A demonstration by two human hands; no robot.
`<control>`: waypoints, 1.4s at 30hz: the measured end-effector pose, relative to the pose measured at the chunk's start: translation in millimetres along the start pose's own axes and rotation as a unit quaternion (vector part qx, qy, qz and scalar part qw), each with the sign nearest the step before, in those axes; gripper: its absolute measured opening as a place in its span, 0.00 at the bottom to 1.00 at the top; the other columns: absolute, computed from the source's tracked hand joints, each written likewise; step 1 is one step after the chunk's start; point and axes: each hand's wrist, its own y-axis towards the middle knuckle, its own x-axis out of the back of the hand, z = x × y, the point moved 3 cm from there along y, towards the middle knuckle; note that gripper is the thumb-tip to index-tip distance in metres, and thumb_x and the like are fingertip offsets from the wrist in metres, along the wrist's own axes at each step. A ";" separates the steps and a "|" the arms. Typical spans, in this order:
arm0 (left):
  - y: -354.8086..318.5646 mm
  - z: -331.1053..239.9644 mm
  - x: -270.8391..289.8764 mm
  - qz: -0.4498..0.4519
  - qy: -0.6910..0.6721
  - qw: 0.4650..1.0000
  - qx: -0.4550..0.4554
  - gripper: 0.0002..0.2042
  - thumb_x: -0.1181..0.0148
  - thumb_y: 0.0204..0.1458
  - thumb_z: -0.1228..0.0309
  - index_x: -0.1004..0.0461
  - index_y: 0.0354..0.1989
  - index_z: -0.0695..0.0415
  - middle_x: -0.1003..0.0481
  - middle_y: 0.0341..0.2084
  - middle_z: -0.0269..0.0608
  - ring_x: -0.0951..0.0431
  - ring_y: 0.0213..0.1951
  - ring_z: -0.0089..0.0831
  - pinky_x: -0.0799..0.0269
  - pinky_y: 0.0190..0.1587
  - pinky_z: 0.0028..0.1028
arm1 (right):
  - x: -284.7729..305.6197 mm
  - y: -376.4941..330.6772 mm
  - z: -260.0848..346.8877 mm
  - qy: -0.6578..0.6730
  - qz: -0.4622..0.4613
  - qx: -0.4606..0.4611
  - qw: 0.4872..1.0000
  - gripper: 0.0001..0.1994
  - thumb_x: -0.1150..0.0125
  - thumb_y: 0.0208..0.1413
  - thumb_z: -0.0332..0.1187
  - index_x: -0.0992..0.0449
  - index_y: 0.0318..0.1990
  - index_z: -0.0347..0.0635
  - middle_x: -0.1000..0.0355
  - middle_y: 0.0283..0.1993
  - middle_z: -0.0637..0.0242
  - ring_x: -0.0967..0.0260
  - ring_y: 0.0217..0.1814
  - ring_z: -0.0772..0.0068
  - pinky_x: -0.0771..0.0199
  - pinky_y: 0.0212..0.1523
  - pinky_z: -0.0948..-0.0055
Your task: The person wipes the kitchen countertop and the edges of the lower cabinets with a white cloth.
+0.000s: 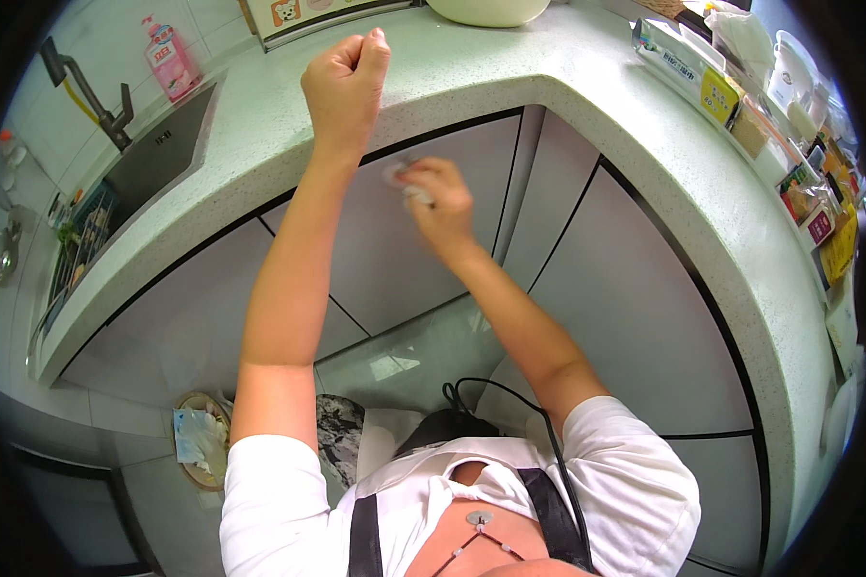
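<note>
Countertop (520,53) roomy — left hand (348,82) above, right hand (445,204) below edge (452,111), gripping wad (418,195).

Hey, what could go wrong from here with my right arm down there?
The loose black cable might snag on the right arm beside it. The right hand, lower than the counter edge, could knock it if lifted. The small white wad in that hand might slip out.

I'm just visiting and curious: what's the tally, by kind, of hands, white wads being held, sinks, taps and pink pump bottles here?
Hands: 2 (left hand, right hand)
Held white wad: 1, partly blurred
Sink: 1
Dark tap: 1
Pink pump bottle: 1
Total: 6
</note>
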 end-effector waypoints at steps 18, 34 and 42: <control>-5.1 -10.8 132.9 -0.134 0.138 0.981 -0.038 0.21 0.44 0.54 0.66 0.44 0.13 0.59 0.47 0.10 0.26 0.50 0.18 0.17 0.52 0.20 0.23 | 36.2 64.3 -1.9 -0.174 -0.058 -0.060 0.981 0.20 0.49 0.58 0.32 0.34 0.59 0.42 0.43 0.62 0.54 0.52 0.66 0.53 0.51 0.64 0.60; -8.9 -11.0 125.8 -0.083 0.153 0.985 0.000 0.21 0.45 0.55 0.65 0.47 0.15 0.58 0.50 0.12 0.25 0.52 0.19 0.16 0.55 0.21 0.23 | 48.7 67.8 -23.3 -0.159 -0.212 -0.035 0.964 0.13 0.33 0.45 0.27 0.22 0.41 0.44 0.33 0.48 0.62 0.32 0.46 0.70 0.28 0.38 0.74; -9.3 -10.2 120.8 -0.075 0.202 0.976 -0.021 0.20 0.44 0.54 0.65 0.43 0.14 0.61 0.48 0.10 0.32 0.50 0.18 0.18 0.51 0.20 0.26 | -13.5 48.5 17.6 -0.105 -0.230 0.013 0.967 0.08 0.35 0.45 0.23 0.22 0.35 0.45 0.31 0.42 0.64 0.31 0.42 0.66 0.27 0.39 0.70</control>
